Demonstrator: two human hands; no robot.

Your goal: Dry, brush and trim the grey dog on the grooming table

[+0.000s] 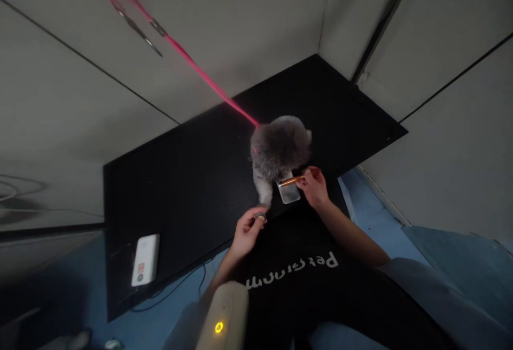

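Observation:
A small grey fluffy dog (280, 147) stands on a black grooming table (192, 173), tied by a pink leash (188, 61) that runs up to the upper left. My right hand (315, 187) is closed on a brush with an orange handle (292, 181) and a pale flat head, held against the dog's rear. My left hand (249, 227) is closed in a pinch on the end of the dog's leg or tail, which hangs at the table's near edge.
A white device with a red mark (145, 259) lies at the table's near left corner, with a black cable trailing below. Grey wall panels surround the table. I wear a black apron with white lettering (292, 270). A cream object with a yellow light (224, 318) sits below.

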